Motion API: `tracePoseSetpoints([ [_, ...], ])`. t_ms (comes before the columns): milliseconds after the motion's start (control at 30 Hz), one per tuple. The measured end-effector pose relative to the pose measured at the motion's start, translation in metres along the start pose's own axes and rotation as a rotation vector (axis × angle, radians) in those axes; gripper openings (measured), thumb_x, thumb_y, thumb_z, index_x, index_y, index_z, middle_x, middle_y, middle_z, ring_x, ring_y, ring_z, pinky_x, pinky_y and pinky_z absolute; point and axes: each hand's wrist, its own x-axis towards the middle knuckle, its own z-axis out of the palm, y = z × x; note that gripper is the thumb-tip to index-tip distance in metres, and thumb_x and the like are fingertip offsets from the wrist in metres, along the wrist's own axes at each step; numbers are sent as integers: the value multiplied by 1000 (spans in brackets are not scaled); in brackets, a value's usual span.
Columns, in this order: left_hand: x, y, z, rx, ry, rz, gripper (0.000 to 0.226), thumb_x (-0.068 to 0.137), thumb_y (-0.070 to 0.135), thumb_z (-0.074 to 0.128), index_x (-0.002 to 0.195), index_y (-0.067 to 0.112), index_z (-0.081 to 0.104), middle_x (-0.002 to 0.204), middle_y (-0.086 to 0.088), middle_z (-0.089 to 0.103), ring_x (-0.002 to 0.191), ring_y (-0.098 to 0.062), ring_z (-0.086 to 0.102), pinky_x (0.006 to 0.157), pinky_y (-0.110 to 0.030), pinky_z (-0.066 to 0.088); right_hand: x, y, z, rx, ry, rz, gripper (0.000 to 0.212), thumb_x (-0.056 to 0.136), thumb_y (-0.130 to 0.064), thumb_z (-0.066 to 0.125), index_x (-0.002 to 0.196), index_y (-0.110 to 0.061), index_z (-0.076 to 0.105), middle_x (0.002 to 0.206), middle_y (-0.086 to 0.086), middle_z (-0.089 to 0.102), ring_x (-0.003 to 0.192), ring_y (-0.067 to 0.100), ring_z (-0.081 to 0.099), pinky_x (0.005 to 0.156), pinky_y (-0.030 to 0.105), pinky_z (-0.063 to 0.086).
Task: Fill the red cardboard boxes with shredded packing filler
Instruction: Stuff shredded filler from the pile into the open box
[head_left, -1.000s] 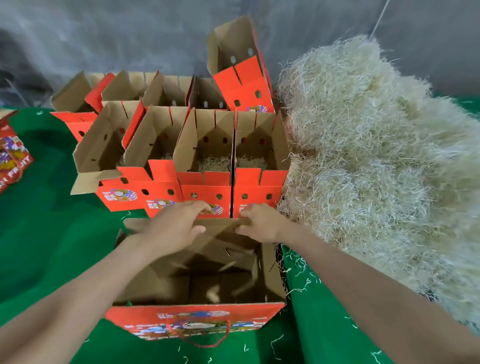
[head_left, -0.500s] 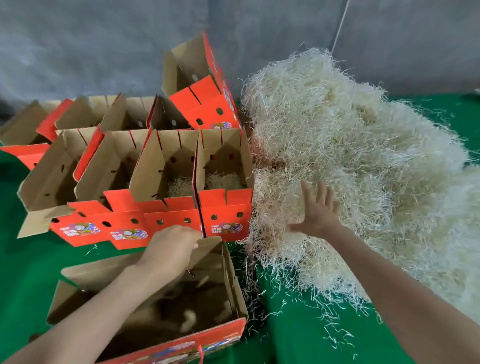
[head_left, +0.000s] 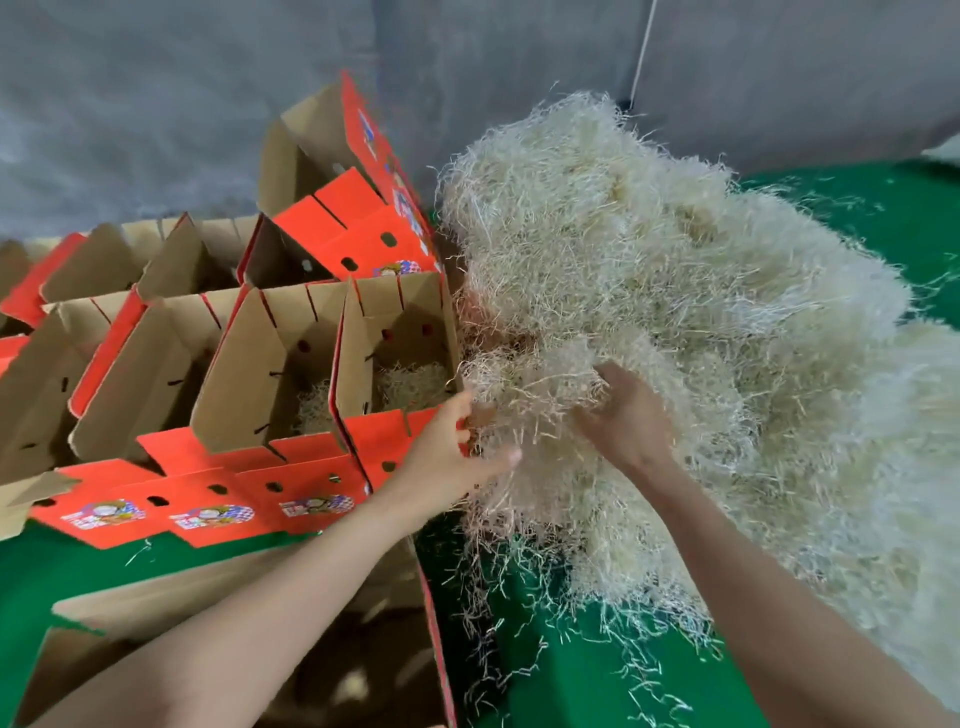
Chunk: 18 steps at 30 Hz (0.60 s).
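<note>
**Both hands at the edge of the filler heap**

A grey wall (head_left: 156, 104) stands behind a worktop (head_left: 571, 686) covered in green. On the right of the worktop lies the biggest thing here, a pale heap of shredded filler (head_left: 701, 312), with loose strands scattered along its near edge. Left of it, touching the heap, stand rows of open red boxes (head_left: 244, 473). One more box (head_left: 337, 171) is perched tilted on the back row. The two front boxes nearest the heap have a thin layer of filler in the bottom. Another open box (head_left: 374, 649) sits closest to the person, under the left forearm.

The right hand (head_left: 628, 415) is pushed into the heap, its fingers (head_left: 605, 376) curled into a clump of strands. The left hand (head_left: 447, 457) is at the heap's edge beside the corner of the rightmost front box, thumb and fingers (head_left: 506, 458) apart with strands between them.
</note>
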Motion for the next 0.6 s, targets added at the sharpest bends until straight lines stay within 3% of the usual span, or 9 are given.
tracePoseSetpoints([
  [67, 7, 18, 9, -218, -42, -79, 117, 51, 59, 77, 147, 35, 15, 154, 7, 19, 135, -15, 30, 108, -40, 29, -6, -13, -13, 81, 151, -143, 52, 71, -2, 73, 120, -5, 57, 102, 9, 66, 73, 17, 62, 73, 34, 54],
  [133, 15, 34, 16, -425, -163, -165, 119, 40, 68, 77, 143, 41, 24, 152, 4, 25, 134, -21, 33, 106, -53, 31, -14, -29, -20, 136, 201, -294, 49, 67, 2, 72, 114, -4, 60, 103, 7, 65, 80, 14, 59, 74, 28, 52],
  [200, 22, 52, 21, -634, -299, -246, 87, 38, 71, 77, 118, 46, 54, 131, -6, 49, 107, -24, 56, 83, -46, 51, -23, -43, -18, 181, 53, -375, 53, 68, -1, 71, 117, -8, 53, 106, 3, 60, 85, 12, 57, 73, 21, 51],
  [233, 26, 59, 23, -714, -284, -311, 69, 39, 68, 77, 102, 43, 62, 121, -6, 53, 94, -24, 59, 67, -39, 55, -26, -48, -16, 207, -80, -391, 54, 69, -2, 69, 119, -11, 49, 105, 0, 57, 84, 13, 57, 70, 21, 51],
  [333, 37, 61, 26, -753, -71, -519, 54, 57, 45, 80, 97, 18, 55, 102, -12, 58, 71, -26, 62, 46, -30, 49, -22, -45, -24, 243, -347, -395, 48, 75, -5, 66, 119, -13, 50, 95, -4, 55, 76, 9, 56, 66, 18, 51],
  [400, 37, 53, 27, -704, 19, -547, 27, 79, 21, 71, 94, 8, 52, 71, -12, 66, 49, -24, 63, 37, -24, 45, -10, -35, -44, 386, -257, -273, 47, 78, -1, 62, 120, -22, 54, 105, -10, 57, 86, 7, 59, 75, 22, 53],
  [467, 36, 41, 26, -648, 92, -570, 12, 86, 10, 61, 92, 10, 50, 73, -7, 61, 58, -23, 61, 42, -25, 45, 5, -19, -66, 447, -52, -181, 52, 77, 4, 59, 120, -26, 53, 117, -12, 54, 104, 11, 57, 84, 30, 52],
  [533, 34, 35, 23, -633, 124, -570, 10, 89, 8, 57, 97, 12, 53, 82, -5, 52, 66, -22, 56, 43, -25, 46, 21, 3, -81, 152, -55, -148, 74, 74, -1, 66, 137, -26, 36, 141, -3, 37, 129, 24, 37, 105, 47, 37],
  [600, 34, 30, 22, -642, 118, -564, 14, 90, 7, 56, 103, 8, 53, 90, -7, 52, 68, -23, 61, 47, -25, 51, 30, 22, -84, -157, -386, -81, 110, 70, -23, 76, 147, -32, -2, 156, -3, -5, 142, 27, -4, 111, 54, 0],
])
